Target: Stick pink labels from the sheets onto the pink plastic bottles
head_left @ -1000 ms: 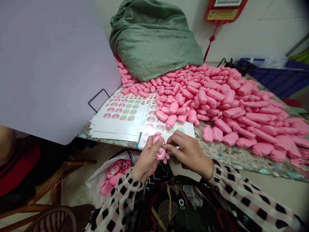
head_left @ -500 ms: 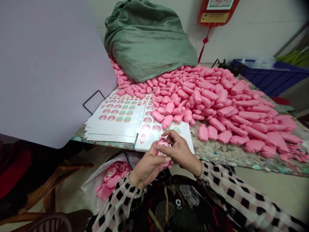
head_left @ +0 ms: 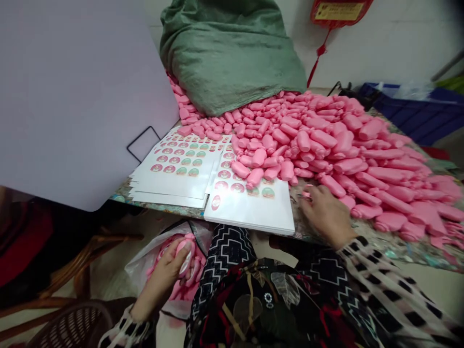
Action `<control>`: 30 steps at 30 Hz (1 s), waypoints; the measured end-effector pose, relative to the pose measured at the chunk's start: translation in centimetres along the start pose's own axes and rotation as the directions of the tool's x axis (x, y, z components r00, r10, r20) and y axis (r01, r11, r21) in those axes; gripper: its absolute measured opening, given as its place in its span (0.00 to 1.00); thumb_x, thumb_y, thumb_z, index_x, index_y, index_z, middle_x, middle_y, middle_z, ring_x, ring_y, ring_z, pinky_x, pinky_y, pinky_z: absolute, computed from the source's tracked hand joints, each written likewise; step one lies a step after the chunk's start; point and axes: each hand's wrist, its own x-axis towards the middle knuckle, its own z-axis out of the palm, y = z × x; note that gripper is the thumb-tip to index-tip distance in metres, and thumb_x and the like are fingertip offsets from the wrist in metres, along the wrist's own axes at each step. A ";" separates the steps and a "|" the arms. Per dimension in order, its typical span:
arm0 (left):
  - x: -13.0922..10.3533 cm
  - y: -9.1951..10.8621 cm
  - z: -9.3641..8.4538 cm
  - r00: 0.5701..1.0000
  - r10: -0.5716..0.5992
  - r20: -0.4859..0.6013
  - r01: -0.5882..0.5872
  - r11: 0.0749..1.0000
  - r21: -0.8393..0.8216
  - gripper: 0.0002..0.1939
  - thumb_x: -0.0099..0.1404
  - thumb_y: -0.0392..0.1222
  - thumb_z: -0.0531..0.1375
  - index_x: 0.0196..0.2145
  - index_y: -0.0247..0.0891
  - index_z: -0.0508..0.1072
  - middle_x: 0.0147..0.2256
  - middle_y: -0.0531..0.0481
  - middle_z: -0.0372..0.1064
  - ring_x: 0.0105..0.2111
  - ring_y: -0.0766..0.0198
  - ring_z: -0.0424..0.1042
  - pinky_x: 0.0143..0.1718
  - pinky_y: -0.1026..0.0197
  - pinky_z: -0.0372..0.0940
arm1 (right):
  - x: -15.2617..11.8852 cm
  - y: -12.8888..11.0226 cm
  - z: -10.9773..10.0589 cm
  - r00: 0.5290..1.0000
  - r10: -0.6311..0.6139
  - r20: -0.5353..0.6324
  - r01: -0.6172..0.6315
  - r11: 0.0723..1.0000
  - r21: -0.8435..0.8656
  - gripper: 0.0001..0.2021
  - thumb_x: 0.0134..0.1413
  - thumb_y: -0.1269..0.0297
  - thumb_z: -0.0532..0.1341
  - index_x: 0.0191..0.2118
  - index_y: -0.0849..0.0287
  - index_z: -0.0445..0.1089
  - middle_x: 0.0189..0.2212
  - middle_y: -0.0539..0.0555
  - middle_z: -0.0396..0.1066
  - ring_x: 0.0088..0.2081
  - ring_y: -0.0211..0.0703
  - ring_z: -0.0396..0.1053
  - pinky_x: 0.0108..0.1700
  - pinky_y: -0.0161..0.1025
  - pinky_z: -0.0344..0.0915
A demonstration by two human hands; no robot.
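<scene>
My left hand [head_left: 167,263] is closed around a pink bottle [head_left: 185,253] with a pale label on its side. It holds this bottle over an open plastic bag [head_left: 139,263] of pink bottles, some with round labels showing. At the table's front edge, my right hand [head_left: 326,215] reaches down beside the big heap of plain pink bottles [head_left: 322,137]. Its fingers are curled around a pink bottle [head_left: 307,195], mostly hidden under the hand. Just left of that hand lies a sticker sheet [head_left: 253,212] with pink and green oval stickers.
Another stack of sticker sheets [head_left: 174,186] lies further left. A green sack [head_left: 232,58] rests on the back of the heap. A large pale panel [head_left: 79,96] stands at the left. A blue crate [head_left: 416,116] is at the right, and a brown basket [head_left: 72,326] at lower left.
My hands were together around one bottle in front of the sheets. The left has moved down-left with the labelled bottle to the bag; the right has moved right to the loose bottles.
</scene>
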 end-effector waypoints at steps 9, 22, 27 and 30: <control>1.0 -3.6 -6.7 0.888 0.371 -0.271 -0.104 0.737 0.668 0.29 0.62 0.55 0.48 0.53 0.32 0.64 0.54 0.38 0.64 0.55 0.52 0.61 0.57 0.49 0.52 | 1.8 0.0 0.9 0.984 0.089 0.153 -0.057 0.978 -0.202 0.23 0.60 0.53 0.44 0.45 0.64 0.67 0.36 0.65 0.69 0.35 0.55 0.70 0.28 0.42 0.59; -0.8 4.6 7.9 0.910 0.213 0.355 -0.060 0.916 -0.397 0.22 0.63 0.50 0.55 0.53 0.39 0.64 0.44 0.43 0.70 0.39 0.61 0.72 0.42 0.56 0.65 | -1.9 -6.6 -2.9 0.986 -0.168 -0.003 0.137 0.793 0.594 0.22 0.56 0.52 0.54 0.53 0.56 0.62 0.43 0.57 0.69 0.39 0.46 0.68 0.38 0.40 0.63; 0.0 5.6 9.6 0.914 0.158 0.373 0.189 0.649 -0.737 0.20 0.64 0.52 0.53 0.48 0.38 0.65 0.41 0.45 0.70 0.38 0.62 0.71 0.40 0.58 0.66 | -4.1 -12.2 -2.6 0.892 -0.446 0.069 0.278 0.664 0.694 0.20 0.58 0.50 0.52 0.53 0.52 0.61 0.43 0.54 0.65 0.38 0.41 0.67 0.39 0.38 0.62; 0.6 4.9 7.8 0.979 0.054 0.197 0.096 0.732 -0.675 0.14 0.59 0.45 0.60 0.42 0.38 0.66 0.31 0.51 0.70 0.30 0.65 0.71 0.34 0.61 0.65 | -2.6 -13.1 -1.3 0.897 -0.435 0.083 0.293 0.722 0.627 0.16 0.63 0.55 0.46 0.46 0.52 0.66 0.38 0.53 0.64 0.38 0.40 0.66 0.40 0.37 0.60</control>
